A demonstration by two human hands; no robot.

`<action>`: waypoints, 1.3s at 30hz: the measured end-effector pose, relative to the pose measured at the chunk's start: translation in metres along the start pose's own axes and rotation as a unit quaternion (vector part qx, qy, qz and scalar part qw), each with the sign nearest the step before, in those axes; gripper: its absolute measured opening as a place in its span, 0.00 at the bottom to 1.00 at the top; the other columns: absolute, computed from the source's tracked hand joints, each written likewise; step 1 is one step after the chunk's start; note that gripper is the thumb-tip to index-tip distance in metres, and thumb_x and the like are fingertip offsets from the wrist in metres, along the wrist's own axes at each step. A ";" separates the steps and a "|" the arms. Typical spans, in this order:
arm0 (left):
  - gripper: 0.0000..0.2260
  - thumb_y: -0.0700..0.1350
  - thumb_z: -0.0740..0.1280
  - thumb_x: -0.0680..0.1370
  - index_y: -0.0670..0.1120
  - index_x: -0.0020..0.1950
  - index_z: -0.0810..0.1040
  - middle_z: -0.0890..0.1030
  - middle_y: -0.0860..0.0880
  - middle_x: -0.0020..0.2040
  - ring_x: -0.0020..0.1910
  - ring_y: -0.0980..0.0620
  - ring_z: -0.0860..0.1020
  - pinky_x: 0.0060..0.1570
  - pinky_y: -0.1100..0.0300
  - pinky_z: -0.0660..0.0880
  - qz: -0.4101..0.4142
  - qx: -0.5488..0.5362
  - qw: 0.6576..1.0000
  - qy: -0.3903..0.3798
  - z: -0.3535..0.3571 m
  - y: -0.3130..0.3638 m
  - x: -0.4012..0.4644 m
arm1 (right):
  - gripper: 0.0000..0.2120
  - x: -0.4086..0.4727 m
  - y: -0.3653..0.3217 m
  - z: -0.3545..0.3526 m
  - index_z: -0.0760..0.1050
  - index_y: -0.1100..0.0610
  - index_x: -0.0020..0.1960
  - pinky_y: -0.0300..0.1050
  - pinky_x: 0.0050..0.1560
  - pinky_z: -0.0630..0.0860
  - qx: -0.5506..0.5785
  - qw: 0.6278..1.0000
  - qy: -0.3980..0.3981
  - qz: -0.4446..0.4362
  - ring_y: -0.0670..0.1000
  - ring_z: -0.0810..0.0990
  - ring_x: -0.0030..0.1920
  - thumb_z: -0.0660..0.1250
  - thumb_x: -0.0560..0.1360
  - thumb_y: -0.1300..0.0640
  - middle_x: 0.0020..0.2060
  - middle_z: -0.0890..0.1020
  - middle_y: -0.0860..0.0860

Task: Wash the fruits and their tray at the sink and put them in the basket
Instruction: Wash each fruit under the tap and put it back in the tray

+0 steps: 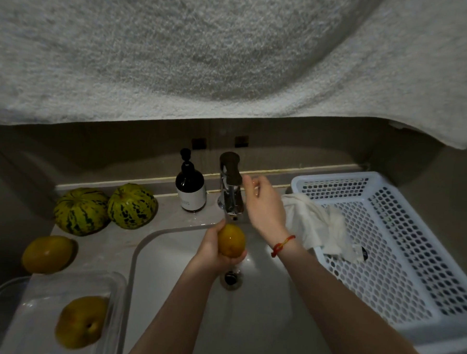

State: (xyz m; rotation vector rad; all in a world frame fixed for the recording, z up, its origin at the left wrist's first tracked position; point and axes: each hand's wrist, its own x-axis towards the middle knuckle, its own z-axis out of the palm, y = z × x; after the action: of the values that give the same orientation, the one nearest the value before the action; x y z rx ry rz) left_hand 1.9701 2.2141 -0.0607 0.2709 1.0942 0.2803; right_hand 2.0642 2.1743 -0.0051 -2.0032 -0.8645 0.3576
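Head view showed the left hand [212,250] closed around a yellow mango [231,244], fingers wrapped under and behind it, holding it over the sink [167,281] directly below the tap [230,193] and above the drain [231,279]. The right hand [263,205] was raised just right of the tap, beside its lever; its fingers were loosely curled and a little apart, and whether they touched the lever could not be told. A red string bracelet [281,244] sat on the right wrist.

Left of the sink, on the counter, a second mango [48,253] lay bare, and a third fruit [81,321] lay inside the clear tray [118,292] at the near left corner. Two striped green melons [105,208] stood side by side, touching, behind them, left of the tap. A dark soap bottle [190,189] stood just left of the tap.

Right of the sink, the white basket [411,267] was tilted, with a white cloth [313,224] draped over its edge nearest the tap. A pale towel [206,53] hung above the tap, filling the upper view.
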 end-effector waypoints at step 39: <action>0.13 0.55 0.66 0.75 0.51 0.55 0.71 0.77 0.42 0.52 0.49 0.43 0.78 0.39 0.52 0.75 0.124 0.167 0.968 -0.142 0.040 0.006 -0.091 | 0.14 -0.004 -0.025 -0.150 0.77 0.60 0.47 0.45 0.45 0.73 0.158 0.978 -0.101 0.088 0.54 0.76 0.43 0.60 0.79 0.50 0.44 0.78 0.59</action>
State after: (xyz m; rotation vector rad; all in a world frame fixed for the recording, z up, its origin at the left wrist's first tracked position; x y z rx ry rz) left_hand 1.9661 2.1842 0.0345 0.7314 0.8173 0.2688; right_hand 2.1326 2.0862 0.0989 -1.7695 -0.7037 0.7619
